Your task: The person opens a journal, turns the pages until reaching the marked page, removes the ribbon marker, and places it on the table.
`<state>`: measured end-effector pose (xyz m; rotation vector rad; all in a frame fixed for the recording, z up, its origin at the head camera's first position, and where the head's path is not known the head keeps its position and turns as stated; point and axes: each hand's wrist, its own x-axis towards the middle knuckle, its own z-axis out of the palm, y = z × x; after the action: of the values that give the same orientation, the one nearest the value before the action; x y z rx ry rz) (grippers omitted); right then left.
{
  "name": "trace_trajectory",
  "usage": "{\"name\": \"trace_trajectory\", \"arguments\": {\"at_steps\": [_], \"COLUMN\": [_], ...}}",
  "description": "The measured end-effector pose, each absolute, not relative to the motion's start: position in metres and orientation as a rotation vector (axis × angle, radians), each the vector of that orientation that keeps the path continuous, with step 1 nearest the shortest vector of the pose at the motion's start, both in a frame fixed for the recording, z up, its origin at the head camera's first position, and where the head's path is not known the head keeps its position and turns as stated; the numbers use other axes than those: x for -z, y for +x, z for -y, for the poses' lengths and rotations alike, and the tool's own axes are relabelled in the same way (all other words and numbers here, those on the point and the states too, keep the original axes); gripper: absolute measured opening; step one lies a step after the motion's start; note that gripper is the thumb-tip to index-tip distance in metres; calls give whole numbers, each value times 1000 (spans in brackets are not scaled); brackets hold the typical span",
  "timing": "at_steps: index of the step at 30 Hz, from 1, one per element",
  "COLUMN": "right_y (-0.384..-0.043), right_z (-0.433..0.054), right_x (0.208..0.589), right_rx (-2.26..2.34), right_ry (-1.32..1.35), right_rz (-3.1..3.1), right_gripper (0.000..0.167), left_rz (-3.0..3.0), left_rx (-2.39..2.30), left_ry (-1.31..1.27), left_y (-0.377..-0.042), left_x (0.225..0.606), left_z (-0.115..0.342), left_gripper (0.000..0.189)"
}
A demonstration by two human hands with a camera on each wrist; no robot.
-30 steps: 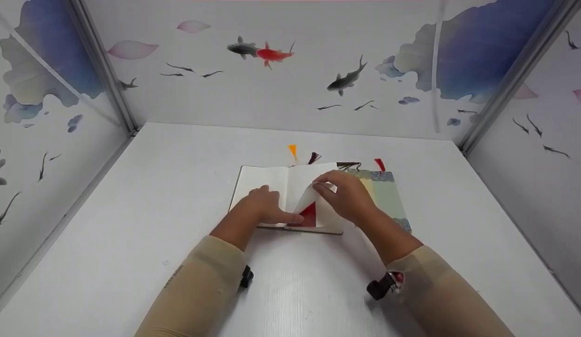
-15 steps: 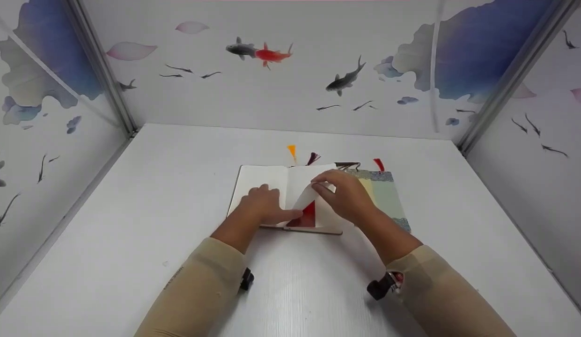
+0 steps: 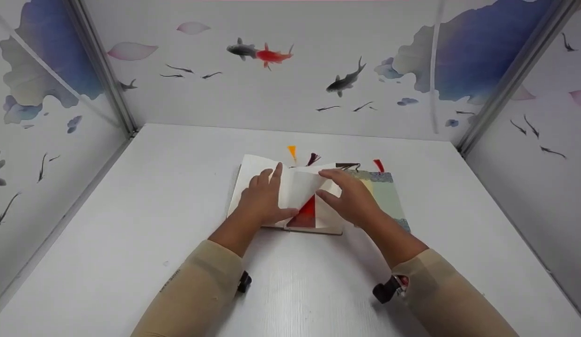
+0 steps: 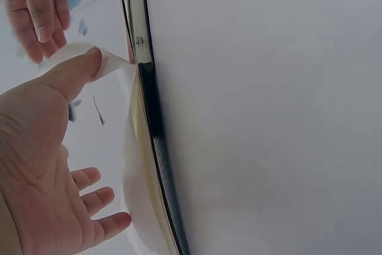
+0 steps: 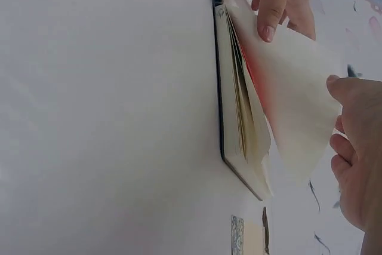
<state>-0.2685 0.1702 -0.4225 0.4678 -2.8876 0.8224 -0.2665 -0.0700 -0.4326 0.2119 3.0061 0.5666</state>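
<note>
A notebook (image 3: 327, 229) lies spread flat, and one of its pages (image 3: 302, 185) stands lifted and curling leftward. Under that page a red flat piece (image 3: 308, 215) shows, with its upper part hidden. The left hand (image 3: 262, 196) lies over the left-hand pages with fingers spread; its thumb touches the lifted page, as the left wrist view also shows. At the page's free edge is the right hand (image 3: 349, 194), thumb and forefinger apart. In the right wrist view the raised page (image 5: 298, 94) stands between the two hands.
A pale green and yellow booklet (image 3: 388, 196) with patterned bands lies partly beneath the notebook's right side. Beyond them stick out an orange tassel (image 3: 292, 152), a dark tassel (image 3: 313, 158) and a red tassel (image 3: 378, 165). White printed walls enclose the white table (image 3: 187, 178).
The lifted page has swung further left and up. The right thumb and forefinger, earlier pinching its corner, have parted. The left fingers have spread and risen, and the left-hand page has lifted at the top.
</note>
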Motion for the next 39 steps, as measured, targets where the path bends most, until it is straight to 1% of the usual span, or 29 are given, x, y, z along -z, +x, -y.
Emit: {"name": "trace_trajectory", "arguments": {"at_steps": [8, 14, 16, 19, 23, 25, 32, 39], "right_y": [-269, -275, -276, -276, -276, -276, -274, -274], "right_z": [-182, -184, -184, -184, -182, -181, -185, -186], "right_x": [429, 439, 442, 447, 451, 453, 457, 457], "right_rx": [-845, -660, -561, -409, -225, -180, -325, -357], "right_ry": [414, 415, 449, 505, 607, 657, 660, 683], "right_rz": [2980, 3163, 3211, 3267, 3304, 3308, 3385, 3401], "right_gripper": [66, 79, 84, 87, 84, 81, 80, 78], "left_rz": [-3116, -3199, -3208, -3200, -3176, -3165, -3129, -3064], "left_rx": [-527, -339, -296, -266, -251, -243, -225, -241], "left_ry": [270, 389, 439, 500, 526, 522, 530, 488], "left_y": [-265, -263, -263, -262, -261, -261, -262, -265], "left_x": [432, 427, 426, 425, 424, 424, 426, 428], "left_z": [72, 70, 70, 69, 68, 68, 70, 71], "left_gripper": [135, 134, 130, 120, 104, 99, 89, 82]}}
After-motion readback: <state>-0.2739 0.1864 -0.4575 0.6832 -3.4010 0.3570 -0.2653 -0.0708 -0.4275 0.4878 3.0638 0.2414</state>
